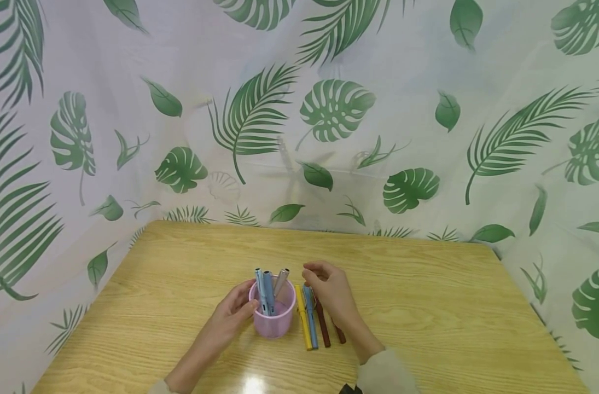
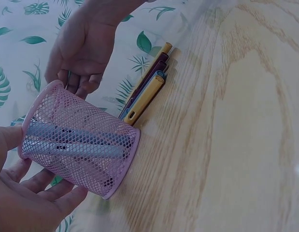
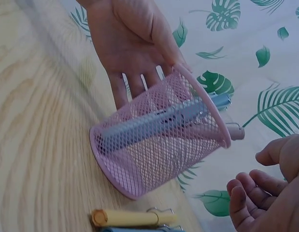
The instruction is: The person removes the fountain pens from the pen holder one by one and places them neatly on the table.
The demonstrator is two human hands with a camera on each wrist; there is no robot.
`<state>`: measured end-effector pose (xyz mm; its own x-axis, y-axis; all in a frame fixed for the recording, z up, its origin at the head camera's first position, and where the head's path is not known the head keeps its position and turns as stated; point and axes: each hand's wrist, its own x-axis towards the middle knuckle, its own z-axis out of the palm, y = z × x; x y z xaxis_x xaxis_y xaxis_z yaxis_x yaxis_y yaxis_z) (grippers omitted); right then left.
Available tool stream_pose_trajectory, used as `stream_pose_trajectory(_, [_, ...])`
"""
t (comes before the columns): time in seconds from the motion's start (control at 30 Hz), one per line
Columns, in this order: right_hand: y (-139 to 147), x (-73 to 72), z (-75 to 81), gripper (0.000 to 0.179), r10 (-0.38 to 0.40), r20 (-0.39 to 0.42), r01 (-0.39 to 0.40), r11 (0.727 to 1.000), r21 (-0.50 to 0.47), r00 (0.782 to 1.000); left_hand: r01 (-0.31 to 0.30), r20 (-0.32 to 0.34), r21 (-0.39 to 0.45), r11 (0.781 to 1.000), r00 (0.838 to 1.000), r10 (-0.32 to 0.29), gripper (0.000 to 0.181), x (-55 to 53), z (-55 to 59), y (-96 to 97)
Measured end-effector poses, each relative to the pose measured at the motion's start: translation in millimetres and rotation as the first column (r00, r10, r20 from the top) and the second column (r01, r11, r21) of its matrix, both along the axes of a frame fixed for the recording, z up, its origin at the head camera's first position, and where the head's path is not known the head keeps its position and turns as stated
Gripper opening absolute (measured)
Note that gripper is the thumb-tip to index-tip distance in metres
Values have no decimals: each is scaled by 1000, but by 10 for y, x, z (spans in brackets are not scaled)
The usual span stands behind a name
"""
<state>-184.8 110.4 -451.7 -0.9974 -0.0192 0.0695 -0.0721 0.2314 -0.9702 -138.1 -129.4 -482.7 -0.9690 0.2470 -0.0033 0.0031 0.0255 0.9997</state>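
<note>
A pink mesh pen cup (image 1: 272, 327) stands upright on the table. My left hand (image 1: 228, 313) holds it from the left, thumb near the rim and fingers round the side. Inside lean two blue pens (image 1: 265, 293) and a pinkish-grey pen (image 1: 281, 282). Right of the cup my right hand (image 1: 333, 293) hovers with loosely bent fingers and nothing between them. Beneath and beside it several pens lie in a row: a yellow pen (image 1: 303, 317), a blue pen (image 1: 310, 317), a dark red pen (image 1: 323, 326) and another dark one (image 1: 339, 334), partly hidden by the hand.
The wooden table (image 1: 427, 306) reaches back to a white curtain (image 1: 279, 49) printed with green leaves, which also hangs along both sides. A small black object (image 1: 350, 389) shows at the bottom edge of the head view.
</note>
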Motion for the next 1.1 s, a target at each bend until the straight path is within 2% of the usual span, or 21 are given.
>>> stream_pose_trajectory(0.2, [-120,9,-24,28,51,-17,-51,999,-10,999,1,4,0,1000,1000,-1,59,-1,-2,-1])
stream_pose_trajectory(0.6, [-283,-9,-100,34,99,-35,-99,995,-2,994,-3,0,7,1000,1000,3,59,3,-3,-2])
stream_pose_trajectory(0.9, [-344,-15,-134,26,85,-19,-84,996,19,996,-25,8,-21,999,1000,25,58,-4,9,8])
stream_pose_trajectory(1.1, [-326,8,-101,25,77,-9,-76,996,42,997,-33,-5,-32,999,999,33,57,6,11,12])
